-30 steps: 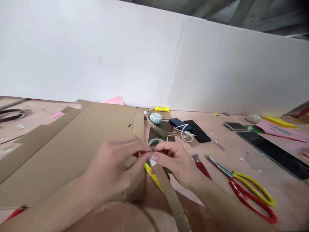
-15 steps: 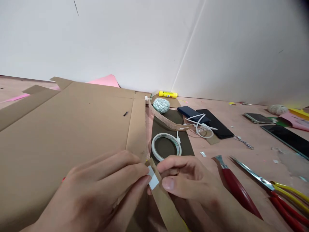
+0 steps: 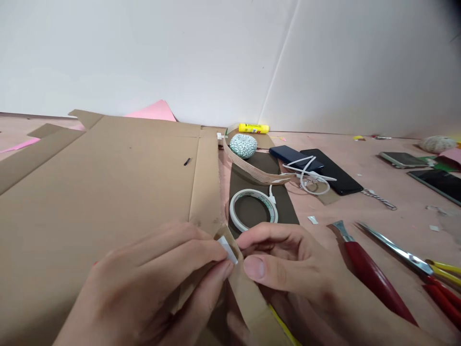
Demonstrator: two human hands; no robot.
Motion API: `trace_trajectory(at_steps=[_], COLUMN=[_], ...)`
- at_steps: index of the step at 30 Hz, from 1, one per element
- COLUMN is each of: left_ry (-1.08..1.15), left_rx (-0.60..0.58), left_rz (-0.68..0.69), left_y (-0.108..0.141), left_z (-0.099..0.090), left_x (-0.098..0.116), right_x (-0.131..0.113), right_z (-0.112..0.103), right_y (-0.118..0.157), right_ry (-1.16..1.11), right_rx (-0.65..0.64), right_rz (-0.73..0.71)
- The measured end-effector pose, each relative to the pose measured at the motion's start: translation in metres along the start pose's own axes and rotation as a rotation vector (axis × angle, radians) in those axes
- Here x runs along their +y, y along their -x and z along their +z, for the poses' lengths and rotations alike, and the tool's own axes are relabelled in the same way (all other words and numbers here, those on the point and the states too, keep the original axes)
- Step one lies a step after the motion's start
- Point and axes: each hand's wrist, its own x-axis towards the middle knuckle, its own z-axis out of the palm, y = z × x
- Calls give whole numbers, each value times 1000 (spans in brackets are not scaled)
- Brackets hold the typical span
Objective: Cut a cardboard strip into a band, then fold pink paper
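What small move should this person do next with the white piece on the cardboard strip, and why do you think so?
Probably the left hand should press the white tape piece flat onto the end of the cardboard strip. Its fingers are already on it, a corner of the tape looks not fully flat, and the right hand sits at the strip to steady it.

cardboard strip (image 3: 248, 298) between left hand (image 3: 154, 274) and right hand (image 3: 291, 269) | cardboard sheet (image 3: 101, 202) left of mat (image 3: 284, 206) | tape roll (image 3: 252, 191) on mat | twine ball (image 3: 243, 146) beyond tape roll | glue stick (image 3: 253, 128) behind twine ball | power bank (image 3: 291, 156) beside phone (image 3: 331, 170), right of twine ball | knife (image 3: 374, 274) right of right hand | scissors (image 3: 396, 252) right of knife
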Motion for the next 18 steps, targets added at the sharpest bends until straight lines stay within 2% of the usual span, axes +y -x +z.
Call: trace_trajectory(at_steps=[3, 10, 18], left_ry=[13, 102, 107], left_rx=[-50, -69, -85], left_rz=[-40, -63, -83], left_y=[1, -5, -6], left_z=[1, 3, 2], left_x=[0, 4, 6], right_x=[5, 4, 4], right_z=[-3, -1, -1], right_y=[-1, 0, 1], right_ry=[7, 12, 15], right_rx=[-28, -22, -19], right_rz=[-11, -25, -34])
